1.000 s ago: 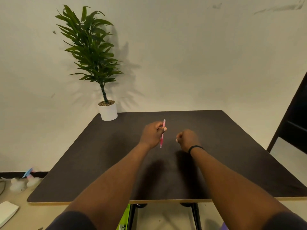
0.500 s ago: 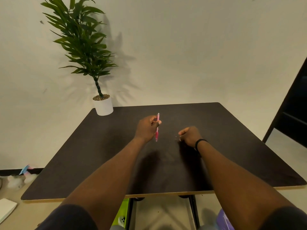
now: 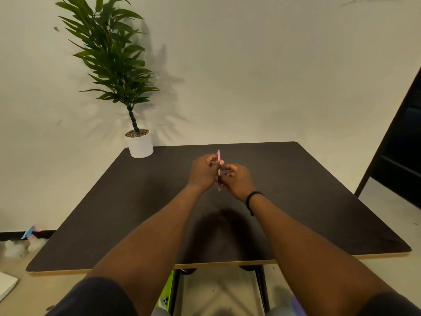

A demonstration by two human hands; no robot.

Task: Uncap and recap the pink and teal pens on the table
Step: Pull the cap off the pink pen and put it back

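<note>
Right hand (image 3: 237,179) moved in from apart, now meets left hand (image 3: 203,173) at pink pen (image 3: 219,169). Far left: potted plant (image 3: 139,143) on table (image 3: 136,213). Both grips closed on pen, upright above table centre. Likely mid-recapping; cap hidden. Teal pen unseen, apparently still left.

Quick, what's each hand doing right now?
Left hand: closed around the pink pen, held upright above the table.
Right hand: closed on the pen's lower part.
</note>
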